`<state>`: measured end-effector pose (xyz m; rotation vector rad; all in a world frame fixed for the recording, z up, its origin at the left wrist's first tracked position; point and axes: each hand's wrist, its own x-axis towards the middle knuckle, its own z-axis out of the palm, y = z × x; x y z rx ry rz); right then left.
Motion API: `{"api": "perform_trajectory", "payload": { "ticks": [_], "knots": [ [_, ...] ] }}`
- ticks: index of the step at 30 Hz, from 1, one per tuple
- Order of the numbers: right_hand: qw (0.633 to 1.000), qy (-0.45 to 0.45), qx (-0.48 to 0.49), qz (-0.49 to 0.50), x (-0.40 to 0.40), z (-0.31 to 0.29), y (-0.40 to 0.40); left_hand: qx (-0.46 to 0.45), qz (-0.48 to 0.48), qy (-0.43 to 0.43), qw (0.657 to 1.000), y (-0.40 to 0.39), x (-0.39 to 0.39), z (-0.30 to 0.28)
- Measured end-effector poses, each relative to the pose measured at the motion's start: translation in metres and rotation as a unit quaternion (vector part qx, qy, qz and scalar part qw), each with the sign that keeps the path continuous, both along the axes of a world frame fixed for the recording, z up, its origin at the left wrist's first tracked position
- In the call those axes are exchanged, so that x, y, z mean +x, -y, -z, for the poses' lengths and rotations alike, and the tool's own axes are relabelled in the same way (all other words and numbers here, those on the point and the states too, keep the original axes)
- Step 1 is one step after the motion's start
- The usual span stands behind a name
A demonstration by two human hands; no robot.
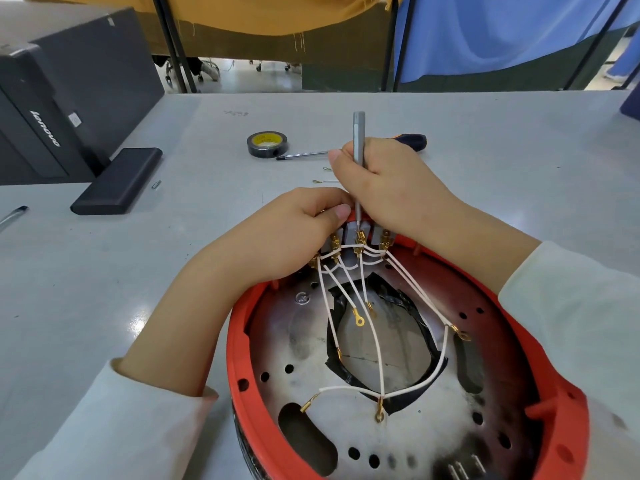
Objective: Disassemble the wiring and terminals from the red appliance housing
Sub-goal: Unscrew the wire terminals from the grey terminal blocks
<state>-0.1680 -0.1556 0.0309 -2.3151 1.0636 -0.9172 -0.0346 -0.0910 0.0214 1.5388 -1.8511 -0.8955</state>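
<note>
The red appliance housing [239,348] lies open side up at the near edge of the table, a metal plate [301,341] with holes inside it. Several white wires [377,344] with gold ring terminals fan out from a grey terminal block [353,233] at the housing's far rim. My right hand [391,188] grips a thin grey screwdriver [358,133], held upright with its tip on the block's middle terminal. My left hand [294,237] curls round the left end of the block, thumb beside the screwdriver shaft.
A roll of black tape [267,144] and a pen [304,154] lie beyond my hands, with a dark-handled screwdriver [414,140] to the right. A black computer case [52,98] and a flat black box [117,181] stand at the left. Small loose terminals [320,181] lie nearby.
</note>
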Motion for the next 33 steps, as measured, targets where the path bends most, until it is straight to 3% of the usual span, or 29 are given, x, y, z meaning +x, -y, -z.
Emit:
{"api": "perform_trajectory", "payload": {
  "ticks": [10,27,33],
  "knots": [
    [0.999,-0.048,0.009,0.008,0.0030,-0.0030,0.0031,0.000,-0.004,0.006,1.000,-0.0018,-0.0015,-0.0015],
    [0.998,0.064,-0.011,-0.027,-0.0069,0.0026,-0.0031,-0.022,0.007,0.014,1.000,-0.0014,-0.0004,-0.0004],
    [0.998,0.048,-0.019,-0.033,-0.0059,0.0021,-0.0049,-0.024,0.003,0.016,1.000,-0.0004,-0.0002,0.0005]
  ]
}}
